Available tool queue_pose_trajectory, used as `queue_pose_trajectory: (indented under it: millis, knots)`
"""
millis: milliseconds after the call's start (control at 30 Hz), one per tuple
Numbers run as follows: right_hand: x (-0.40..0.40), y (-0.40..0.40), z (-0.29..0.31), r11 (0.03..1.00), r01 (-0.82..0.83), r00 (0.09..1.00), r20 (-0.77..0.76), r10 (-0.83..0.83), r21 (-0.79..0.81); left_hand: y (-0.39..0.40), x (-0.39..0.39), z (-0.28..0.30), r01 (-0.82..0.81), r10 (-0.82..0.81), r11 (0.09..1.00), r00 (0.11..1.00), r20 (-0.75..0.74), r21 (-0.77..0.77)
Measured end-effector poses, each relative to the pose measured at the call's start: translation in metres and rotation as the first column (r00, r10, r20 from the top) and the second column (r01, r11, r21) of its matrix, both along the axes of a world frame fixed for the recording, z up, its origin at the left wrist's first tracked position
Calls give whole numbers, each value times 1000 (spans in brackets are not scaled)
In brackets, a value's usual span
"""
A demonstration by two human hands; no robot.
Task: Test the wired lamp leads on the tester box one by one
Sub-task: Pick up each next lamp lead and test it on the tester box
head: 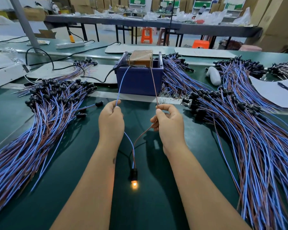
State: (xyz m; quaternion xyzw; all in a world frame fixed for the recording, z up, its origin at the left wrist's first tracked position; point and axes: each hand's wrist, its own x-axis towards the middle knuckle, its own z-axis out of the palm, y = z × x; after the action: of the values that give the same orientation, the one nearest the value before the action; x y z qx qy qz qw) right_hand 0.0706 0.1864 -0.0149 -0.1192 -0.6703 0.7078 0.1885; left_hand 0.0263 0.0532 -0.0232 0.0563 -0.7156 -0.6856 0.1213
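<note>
On the green bench (40, 188), between two large heaps of wired lamp leads (45, 123), the blue tester box (138, 80) is being fed one lead: its blue wire (121, 83) and brown wire (154, 83) should be kept taut and apart on their contacts until the glow is judged steady. The blue wire is pinched by the left hand (111, 121) and the brown by the right hand (169, 125), each grip curled tight; the lit lamp (134, 185) hangs below near the bench.
</note>
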Motion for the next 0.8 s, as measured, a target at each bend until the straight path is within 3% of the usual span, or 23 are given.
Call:
queue_pose_trajectory:
  millis: [500, 667, 800]
  knots:
    - [0, -1, 2, 1000, 6, 1000, -1, -6, -4, -2, -1, 0, 35, -35, 995, 999, 2, 94]
    - [1, -1, 1, 1000, -1, 1000, -23, 0, -23, -1, 1, 0, 59, -59, 997, 998, -9, 54]
    - [2, -7, 2, 994, -105, 993, -57, 105, 9, 5, 6, 5, 139, -138, 990, 989, -62, 15]
